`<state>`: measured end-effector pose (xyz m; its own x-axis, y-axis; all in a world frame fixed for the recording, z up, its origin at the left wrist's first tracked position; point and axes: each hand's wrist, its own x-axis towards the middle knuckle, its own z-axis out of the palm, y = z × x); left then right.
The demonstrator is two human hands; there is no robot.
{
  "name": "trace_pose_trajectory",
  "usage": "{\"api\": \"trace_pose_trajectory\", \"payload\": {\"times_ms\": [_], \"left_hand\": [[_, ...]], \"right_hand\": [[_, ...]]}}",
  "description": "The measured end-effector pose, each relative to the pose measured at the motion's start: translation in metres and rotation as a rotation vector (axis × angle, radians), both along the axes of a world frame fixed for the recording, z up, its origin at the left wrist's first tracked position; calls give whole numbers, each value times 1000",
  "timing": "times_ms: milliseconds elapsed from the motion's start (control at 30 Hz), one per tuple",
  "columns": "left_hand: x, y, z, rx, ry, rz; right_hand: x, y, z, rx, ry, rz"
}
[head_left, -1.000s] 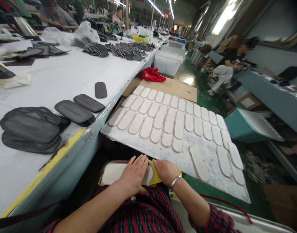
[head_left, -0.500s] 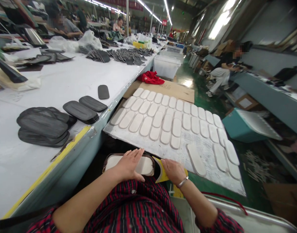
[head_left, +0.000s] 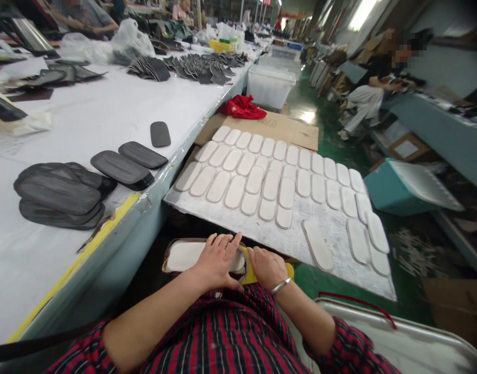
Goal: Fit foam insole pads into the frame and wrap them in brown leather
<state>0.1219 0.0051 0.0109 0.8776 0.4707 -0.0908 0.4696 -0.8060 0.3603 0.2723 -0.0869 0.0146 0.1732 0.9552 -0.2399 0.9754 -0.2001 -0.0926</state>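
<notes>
Near my lap lies an oblong piece point(head_left: 184, 256) with a white, pad-like middle and a dark brown rim. My left hand point(head_left: 217, 261) rests on its right part, fingers stretched out and thumb apart. Just to the right, my right hand point(head_left: 268, 268) is closed around a flat yellow object point(head_left: 248, 271), which shows on both sides of the fist. That object's near end meets the right end of the oblong piece; its exact kind is hard to make out. Beyond both hands, rows of white oval pads point(head_left: 235, 192) lie on a pale board point(head_left: 293, 243).
On the white table point(head_left: 67, 130) to the left are stacked dark oval pieces point(head_left: 59, 189) and smaller dark stacks point(head_left: 121, 169). A red cloth point(head_left: 243, 107) lies on cardboard point(head_left: 289, 129) behind the board. A teal bin point(head_left: 410, 184) stands right; a person sits beyond it.
My right hand has moved left, closer to my left hand, and less of the yellow object shows between them. The whole view has shifted slightly downward.
</notes>
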Motion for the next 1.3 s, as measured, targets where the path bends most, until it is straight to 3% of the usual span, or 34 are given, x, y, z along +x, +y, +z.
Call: {"api": "trace_pose_trajectory", "payload": {"times_ms": [233, 467, 700, 833, 933, 1000, 1067, 1133, 1200, 1300], "left_hand": [[0, 9, -1, -26, -57, -33], [-3, 19, 1, -105, -88, -78], [-1, 21, 1, -131, -84, -103], [-4, 26, 12, -209, -114, -93], [-33, 42, 28, -292, -273, 69], [-67, 54, 35, -267, -440, 290], [-104, 60, 32, -272, -613, 534], [-136, 58, 18, -395, -770, 738], [-154, 49, -5, -593, -870, 867], [-151, 34, -40, -847, -914, 961]], "right_hand": [[-5, 3, -2, 12, 0, -167], [-9, 6, -1, 3, -20, -232], [-15, 9, -13, 144, -92, -228], [-13, 12, -13, 178, -148, -138], [-10, 19, 2, 221, -183, -20], [-8, 26, 18, 304, -216, 24], [-7, 36, 32, 385, -231, 15], [-8, 52, 40, 363, -194, 9], [-13, 71, 39, 219, -143, 76], [-28, 103, 26, -19, -122, 225]]}}
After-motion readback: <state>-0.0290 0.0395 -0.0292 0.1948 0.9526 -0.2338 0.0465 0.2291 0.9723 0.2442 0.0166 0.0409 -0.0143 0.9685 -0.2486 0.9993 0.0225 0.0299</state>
